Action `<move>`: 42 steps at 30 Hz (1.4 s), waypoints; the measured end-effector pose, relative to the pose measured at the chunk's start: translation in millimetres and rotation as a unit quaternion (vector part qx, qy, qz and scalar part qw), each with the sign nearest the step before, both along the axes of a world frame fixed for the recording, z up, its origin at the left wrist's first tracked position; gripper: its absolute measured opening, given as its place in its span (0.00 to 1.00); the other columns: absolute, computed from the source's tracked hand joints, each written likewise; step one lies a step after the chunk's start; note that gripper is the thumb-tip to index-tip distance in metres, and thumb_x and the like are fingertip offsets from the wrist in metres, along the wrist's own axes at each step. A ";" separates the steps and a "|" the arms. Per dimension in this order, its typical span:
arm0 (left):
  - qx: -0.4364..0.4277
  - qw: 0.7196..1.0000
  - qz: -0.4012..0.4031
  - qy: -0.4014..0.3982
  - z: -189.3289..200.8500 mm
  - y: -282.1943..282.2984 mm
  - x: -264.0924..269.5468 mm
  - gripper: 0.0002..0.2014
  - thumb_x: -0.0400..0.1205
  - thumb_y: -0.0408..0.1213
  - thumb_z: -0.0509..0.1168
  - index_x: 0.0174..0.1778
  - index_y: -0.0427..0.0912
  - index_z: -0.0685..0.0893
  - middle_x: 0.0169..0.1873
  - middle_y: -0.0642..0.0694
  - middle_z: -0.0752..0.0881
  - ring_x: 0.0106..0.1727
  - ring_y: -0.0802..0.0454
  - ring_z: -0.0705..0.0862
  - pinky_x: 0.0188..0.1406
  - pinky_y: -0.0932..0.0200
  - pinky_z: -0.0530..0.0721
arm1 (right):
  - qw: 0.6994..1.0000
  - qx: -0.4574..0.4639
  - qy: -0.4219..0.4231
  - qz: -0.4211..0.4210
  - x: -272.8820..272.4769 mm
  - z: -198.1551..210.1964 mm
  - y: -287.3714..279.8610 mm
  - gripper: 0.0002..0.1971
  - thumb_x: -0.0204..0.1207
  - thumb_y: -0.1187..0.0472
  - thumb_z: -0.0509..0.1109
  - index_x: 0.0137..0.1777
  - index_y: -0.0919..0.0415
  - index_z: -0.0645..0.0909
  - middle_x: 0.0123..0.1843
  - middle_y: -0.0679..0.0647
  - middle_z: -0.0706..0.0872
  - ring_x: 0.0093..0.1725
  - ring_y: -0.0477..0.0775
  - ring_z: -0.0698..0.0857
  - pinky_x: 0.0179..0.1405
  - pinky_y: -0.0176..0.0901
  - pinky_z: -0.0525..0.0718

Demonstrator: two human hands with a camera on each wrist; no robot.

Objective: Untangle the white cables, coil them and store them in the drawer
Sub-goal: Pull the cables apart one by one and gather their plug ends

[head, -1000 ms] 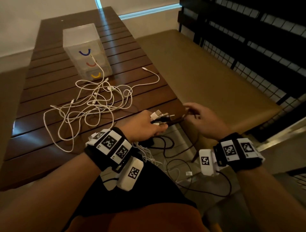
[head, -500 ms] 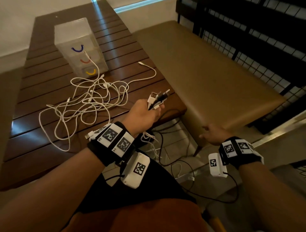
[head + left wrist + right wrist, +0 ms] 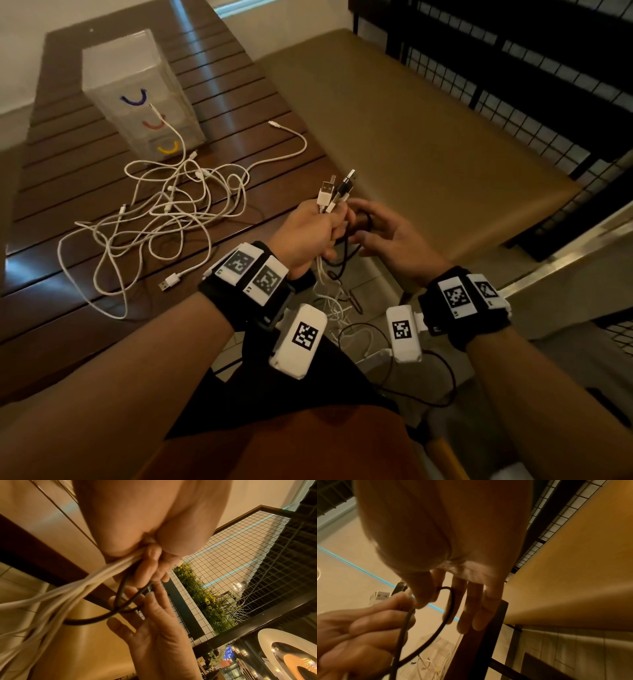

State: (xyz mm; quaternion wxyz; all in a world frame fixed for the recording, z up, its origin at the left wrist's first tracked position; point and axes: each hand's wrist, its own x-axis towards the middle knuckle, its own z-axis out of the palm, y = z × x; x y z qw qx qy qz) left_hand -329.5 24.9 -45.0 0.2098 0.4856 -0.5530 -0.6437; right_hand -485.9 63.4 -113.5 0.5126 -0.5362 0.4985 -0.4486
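Counter [image 3: 85, 308]: dark brown slatted wood, glossy, catching pale reflections. It meets a light wall at its far end.

On the counter, a loose tangle of white cables [image 3: 164, 219] sprawls across the middle slats, one USB plug [image 3: 169, 282] lying near the front edge. One strand rises against the front of the translucent drawer unit [image 3: 137, 92], which stands upright behind the tangle with blue, red and yellow curved handles.

Left hand [image 3: 308, 233], just off the counter's right corner: grip closed round a bundle of plug ends [image 3: 334, 192], white and black, sticking up out of the fist. White strands trail down from it in the left wrist view [image 3: 72, 592].

Right hand [image 3: 387, 236] beside it, fingers loosely spread; a black cable [image 3: 448, 609] loops over the thumb and fingers. Cannot tell whether the grip pinches it.

To the right, a tan padded bench [image 3: 411, 137]; behind it black wire-grid panels [image 3: 513, 85]. More white and black cable hangs down to the tiled floor [image 3: 373, 291] between the arms.
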 end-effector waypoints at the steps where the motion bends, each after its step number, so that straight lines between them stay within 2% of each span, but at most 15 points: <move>1: -0.001 1.000 -0.003 -0.001 0.2 0.4 0.1 0.14 0.90 0.42 0.53 0.42 0.41 0.77 0.22 0.49 0.67 0.18 0.58 0.65 0.20 0.63 0.69 | 1.000 0.000 0.017 0.003 -0.3 0.9 -0.4 0.17 0.81 0.67 0.66 0.65 0.47 0.79 0.54 0.53 0.87 0.49 0.48 0.86 0.49 0.42 0.85; 3: 0.006 1.000 0.005 -0.002 1.8 1.6 1.4 0.14 0.90 0.43 0.52 0.42 0.42 0.75 0.21 0.50 0.66 0.20 0.55 0.66 0.24 0.60 0.77 | 0.997 -0.010 0.069 -0.034 -3.9 2.0 -2.2 0.08 0.83 0.63 0.65 0.54 0.61 0.85 0.44 0.55 0.88 0.42 0.48 0.85 0.44 0.40 0.82; 5: -0.001 1.000 0.016 -0.002 2.5 1.1 3.7 0.13 0.89 0.44 0.52 0.42 0.42 0.74 0.20 0.51 0.65 0.20 0.55 0.65 0.26 0.59 0.80 | 0.992 0.005 0.096 -0.080 -11.3 -1.0 -4.5 0.11 0.83 0.61 0.66 0.49 0.68 0.86 0.38 0.58 0.85 0.36 0.50 0.81 0.38 0.38 0.79; 7: -0.024 0.999 0.030 0.009 1.3 -0.9 4.5 0.13 0.89 0.44 0.53 0.42 0.43 0.74 0.19 0.53 0.65 0.18 0.57 0.64 0.23 0.60 0.77 | 0.989 0.039 0.102 -0.095 -17.1 -4.0 -4.8 0.10 0.84 0.62 0.64 0.45 0.65 0.84 0.34 0.56 0.82 0.32 0.47 0.78 0.31 0.35 0.76; 10: -0.042 0.996 0.074 0.029 0.0 -4.1 1.5 0.13 0.89 0.44 0.53 0.41 0.43 0.75 0.16 0.55 0.64 0.16 0.59 0.62 0.20 0.61 0.72 | 0.988 0.039 0.122 -0.084 -19.1 -11.0 -4.2 0.09 0.85 0.63 0.62 0.44 0.59 0.81 0.34 0.49 0.78 0.29 0.36 0.74 0.31 0.29 0.72; 13: -0.053 0.992 0.111 0.039 -1.3 -5.6 -1.7 0.13 0.89 0.43 0.53 0.43 0.42 0.75 0.15 0.57 0.64 0.17 0.59 0.63 0.23 0.60 0.72 | 0.993 0.050 0.055 -0.097 -18.6 -11.6 -2.7 0.09 0.85 0.62 0.62 0.45 0.56 0.81 0.29 0.49 0.75 0.23 0.42 0.72 0.22 0.32 0.68; 16: -0.061 0.987 0.140 0.046 -3.6 -6.7 -3.4 0.13 0.89 0.43 0.54 0.41 0.42 0.74 0.16 0.56 0.64 0.17 0.59 0.63 0.24 0.59 0.72 | 0.985 0.084 -0.017 -0.151 -18.1 -4.7 1.2 0.10 0.84 0.58 0.64 0.41 0.57 0.82 0.23 0.49 0.80 0.21 0.48 0.81 0.16 0.34 0.71; 20: -0.055 0.986 0.147 0.052 -3.0 -5.9 -8.0 0.14 0.89 0.44 0.55 0.40 0.43 0.73 0.15 0.56 0.64 0.16 0.59 0.63 0.21 0.61 0.71 | 0.976 0.108 -0.039 -0.184 -14.6 1.4 0.4 0.12 0.77 0.52 0.73 0.41 0.62 0.83 0.32 0.59 0.87 0.31 0.51 0.88 0.25 0.38 0.84; 24: -0.055 0.986 0.145 0.059 -1.2 -7.0 -7.1 0.13 0.89 0.43 0.54 0.40 0.43 0.72 0.15 0.56 0.63 0.16 0.60 0.62 0.19 0.63 0.69 | 0.976 0.137 -0.071 -0.153 -15.0 -1.2 -2.1 0.07 0.76 0.71 0.72 0.51 0.62 0.80 0.41 0.61 0.87 0.34 0.51 0.88 0.31 0.40 0.88; 27: -0.042 0.983 0.164 0.065 1.0 -9.7 -0.7 0.13 0.89 0.45 0.54 0.40 0.44 0.72 0.16 0.55 0.63 0.17 0.59 0.61 0.18 0.64 0.64 | 0.971 0.170 -0.097 -0.135 -20.5 -2.9 1.6 0.08 0.80 0.73 0.66 0.58 0.67 0.76 0.44 0.61 0.87 0.30 0.50 0.85 0.30 0.38 0.87; 30: -0.040 0.980 0.186 0.067 9.1 -17.2 6.5 0.14 0.89 0.45 0.55 0.39 0.45 0.72 0.16 0.54 0.63 0.16 0.59 0.60 0.16 0.66 0.60 | 0.982 0.172 -0.011 -0.074 -28.2 -9.1 8.8 0.05 0.82 0.67 0.65 0.54 0.66 0.80 0.42 0.57 0.90 0.27 0.46 0.80 0.24 0.32 0.78; 34: -0.052 0.980 0.176 0.072 25.9 -25.0 7.7 0.14 0.89 0.46 0.53 0.38 0.46 0.71 0.15 0.55 0.63 0.15 0.59 0.59 0.16 0.68 0.58 | 0.987 0.103 0.113 -0.047 -27.3 -28.1 11.5 0.07 0.82 0.64 0.66 0.51 0.64 0.85 0.36 0.53 0.83 0.29 0.34 0.79 0.30 0.22 0.77; 39: -0.067 0.984 0.143 0.082 33.5 -16.4 -7.0 0.15 0.90 0.45 0.52 0.37 0.45 0.70 0.16 0.54 0.62 0.17 0.57 0.58 0.19 0.64 0.56 | 0.985 0.077 0.148 -0.048 -21.2 -81.8 8.1 0.10 0.83 0.65 0.65 0.49 0.54 0.87 0.35 0.48 0.84 0.36 0.41 0.80 0.44 0.39 0.78; 41: -0.058 0.985 0.133 0.088 33.9 -11.1 -11.5 0.15 0.90 0.44 0.51 0.37 0.45 0.69 0.16 0.54 0.62 0.16 0.58 0.58 0.19 0.66 0.55 | 0.960 0.049 0.271 -0.044 -17.5 -101.1 5.3 0.10 0.83 0.62 0.64 0.52 0.57 0.88 0.45 0.54 0.89 0.46 0.53 0.86 0.49 0.47 0.80; 42: -0.054 0.986 0.131 0.093 34.4 -9.3 -12.6 0.15 0.90 0.44 0.51 0.37 0.45 0.69 0.16 0.54 0.62 0.16 0.58 0.58 0.18 0.66 0.55 | 0.929 0.043 0.367 -0.030 -16.0 -110.5 5.4 0.10 0.83 0.59 0.64 0.54 0.56 0.88 0.50 0.56 0.89 0.51 0.58 0.85 0.51 0.49 0.81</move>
